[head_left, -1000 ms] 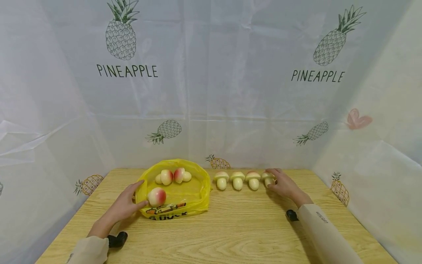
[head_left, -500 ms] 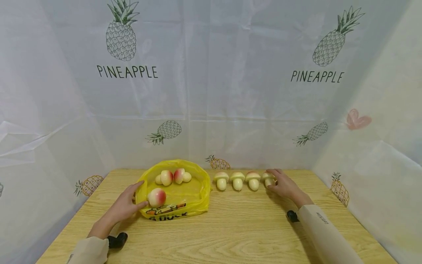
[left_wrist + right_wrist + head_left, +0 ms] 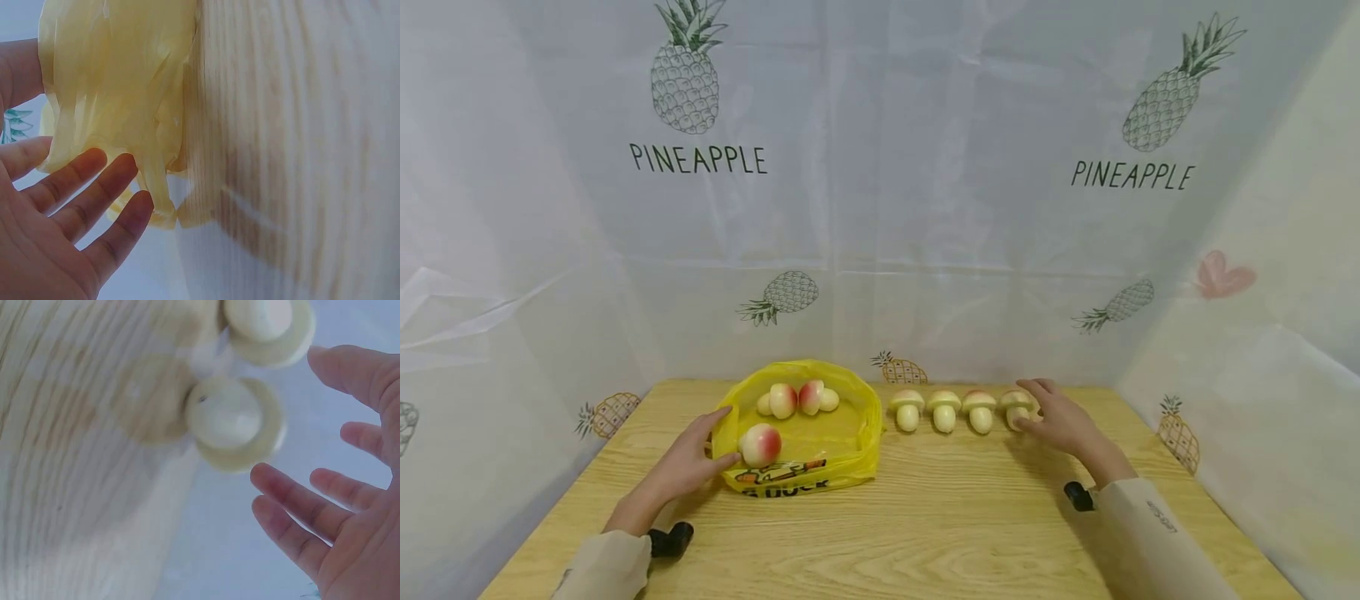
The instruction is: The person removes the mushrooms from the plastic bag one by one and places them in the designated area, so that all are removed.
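Observation:
In the head view a yellow plastic bag (image 3: 868, 454) lies with its mouth spread wide, and 3 toy mushrooms with pink-red caps, one of them the nearest mushroom (image 3: 762, 445), rest inside. My left hand (image 3: 688, 462) is at the bag's left side, thumb and index finger at its rim. Its other fingers (image 3: 119, 234) spread loosely beside the yellow plastic in the left wrist view. To the right, my right hand (image 3: 1063, 421) stands beside the end mushroom (image 3: 1017, 406) of a row, thumb and fingers parted. The right wrist view shows a gap between the fingertips and that mushroom (image 3: 225, 419).
Several mushrooms, such as the leftmost mushroom (image 3: 907, 410), stand in a row along the back of the wooden table (image 3: 940, 533), caps toward the wall. A white pineapple-print cloth (image 3: 917, 208) hangs behind and at both sides.
The right hand has drawn slightly right, away from the end mushroom, which stays in the row. The left hand keeps its place at the bag. The head view has shifted a little.

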`<state>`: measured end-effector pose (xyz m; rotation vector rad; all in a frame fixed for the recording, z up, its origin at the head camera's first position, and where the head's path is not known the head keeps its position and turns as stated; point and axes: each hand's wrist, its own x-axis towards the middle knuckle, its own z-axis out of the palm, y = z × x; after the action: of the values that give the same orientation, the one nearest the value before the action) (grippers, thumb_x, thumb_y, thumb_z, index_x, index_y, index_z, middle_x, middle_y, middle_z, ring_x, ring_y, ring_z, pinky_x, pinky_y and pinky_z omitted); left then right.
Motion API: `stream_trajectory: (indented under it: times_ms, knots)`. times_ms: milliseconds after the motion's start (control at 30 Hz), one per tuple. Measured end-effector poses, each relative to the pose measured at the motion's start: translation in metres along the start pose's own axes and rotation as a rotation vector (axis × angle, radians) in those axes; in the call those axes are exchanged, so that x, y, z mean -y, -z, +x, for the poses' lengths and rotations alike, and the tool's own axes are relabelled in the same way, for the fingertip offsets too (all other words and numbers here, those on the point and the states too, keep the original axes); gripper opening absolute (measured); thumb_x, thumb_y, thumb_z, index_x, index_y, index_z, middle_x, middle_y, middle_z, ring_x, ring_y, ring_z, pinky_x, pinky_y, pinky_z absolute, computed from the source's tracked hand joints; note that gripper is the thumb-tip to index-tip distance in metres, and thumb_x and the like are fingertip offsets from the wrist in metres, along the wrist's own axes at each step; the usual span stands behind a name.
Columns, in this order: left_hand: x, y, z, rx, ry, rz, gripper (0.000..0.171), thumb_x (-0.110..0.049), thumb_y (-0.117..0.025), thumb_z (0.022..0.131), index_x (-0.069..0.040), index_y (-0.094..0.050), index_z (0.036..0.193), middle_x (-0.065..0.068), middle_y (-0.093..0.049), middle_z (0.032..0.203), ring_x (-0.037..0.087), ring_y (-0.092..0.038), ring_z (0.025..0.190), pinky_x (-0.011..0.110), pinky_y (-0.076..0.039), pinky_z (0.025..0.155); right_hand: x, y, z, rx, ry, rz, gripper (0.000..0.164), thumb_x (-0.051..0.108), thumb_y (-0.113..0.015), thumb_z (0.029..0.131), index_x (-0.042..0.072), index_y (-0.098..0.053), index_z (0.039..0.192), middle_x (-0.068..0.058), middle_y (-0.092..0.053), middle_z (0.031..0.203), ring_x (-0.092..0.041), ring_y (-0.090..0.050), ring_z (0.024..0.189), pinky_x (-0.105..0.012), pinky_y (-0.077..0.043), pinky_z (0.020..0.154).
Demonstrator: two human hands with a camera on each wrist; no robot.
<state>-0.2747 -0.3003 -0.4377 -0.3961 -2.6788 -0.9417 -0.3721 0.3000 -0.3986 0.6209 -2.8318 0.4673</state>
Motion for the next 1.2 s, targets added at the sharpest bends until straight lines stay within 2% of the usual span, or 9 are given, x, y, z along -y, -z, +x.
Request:
stream_trajectory:
  times_ms: [233, 400, 533, 767, 867, 967, 1200]
  knots:
    - [-0.001, 0.002, 0.0, 0.006, -0.012, 0.012, 0.08, -0.031, -0.074, 0.085, 0.006, -0.033, 0.144, 0.029, -0.044, 0.132, 0.041, -0.049, 0.112, 0.054, -0.044, 0.087, 0.027, 0.005, 0.0, -0.058, 0.069, -0.017, 0.069, 0.036, -0.068, 0.089, 0.013, -0.038, 0.146, -0.018, -0.037, 0.141, -0.035, -0.062, 0.095, -0.047, -0.051, 0.069]
    - [-0.001, 0.004, -0.001, 0.004, -0.012, 0.016, 0.08, -0.03, -0.074, 0.085, 0.006, -0.033, 0.144, 0.03, -0.043, 0.133, 0.041, -0.05, 0.111, 0.054, -0.044, 0.085, 0.048, 0.003, 0.004, -0.069, 0.122, -0.01, 0.067, 0.039, -0.067, 0.089, 0.015, -0.039, 0.145, -0.014, -0.04, 0.14, -0.03, -0.063, 0.093, -0.044, -0.051, 0.068]
    - [-0.001, 0.004, -0.001, 0.005, -0.018, 0.012, 0.08, -0.03, -0.074, 0.085, 0.007, -0.033, 0.144, 0.031, -0.043, 0.132, 0.043, -0.048, 0.113, 0.056, -0.043, 0.087, 0.063, -0.002, 0.007, -0.069, 0.16, -0.011, 0.062, 0.039, -0.066, 0.09, 0.017, -0.042, 0.144, -0.011, -0.043, 0.138, -0.02, -0.062, 0.083, -0.043, -0.05, 0.069]
    - [-0.003, 0.002, -0.001, 0.019, -0.008, -0.002, 0.081, -0.031, -0.073, 0.085, 0.007, -0.032, 0.144, 0.03, -0.042, 0.133, 0.045, -0.046, 0.116, 0.058, -0.042, 0.089, 0.084, -0.014, 0.015, -0.039, 0.181, 0.011, 0.06, 0.04, -0.064, 0.091, 0.02, -0.042, 0.144, -0.008, -0.044, 0.138, -0.027, -0.064, 0.094, -0.041, -0.051, 0.068]
    - [-0.004, 0.003, -0.001, 0.022, -0.001, 0.003, 0.081, -0.031, -0.073, 0.085, 0.006, -0.033, 0.144, 0.03, -0.042, 0.133, 0.045, -0.046, 0.116, 0.058, -0.041, 0.09, 0.093, -0.02, 0.02, -0.045, 0.203, 0.004, 0.06, 0.039, -0.065, 0.091, 0.02, -0.043, 0.143, -0.007, -0.046, 0.137, -0.019, -0.063, 0.088, -0.035, -0.049, 0.065]
    - [-0.004, 0.003, 0.0, 0.023, 0.001, 0.002, 0.081, -0.032, -0.073, 0.085, 0.006, -0.033, 0.144, 0.03, -0.042, 0.133, 0.045, -0.046, 0.116, 0.059, -0.041, 0.09, 0.102, -0.025, 0.026, -0.054, 0.233, 0.002, 0.059, 0.037, -0.066, 0.09, 0.019, -0.045, 0.142, -0.005, -0.048, 0.136, -0.014, -0.061, 0.081, -0.034, -0.048, 0.065]
    - [-0.005, 0.004, -0.001, 0.027, 0.0, -0.004, 0.08, -0.032, -0.073, 0.085, 0.006, -0.033, 0.144, 0.03, -0.042, 0.133, 0.046, -0.045, 0.117, 0.06, -0.04, 0.09, 0.121, -0.037, 0.035, -0.051, 0.283, 0.013, 0.058, 0.036, -0.066, 0.09, 0.02, -0.044, 0.142, -0.006, -0.049, 0.136, -0.021, -0.065, 0.089, -0.037, -0.051, 0.068]
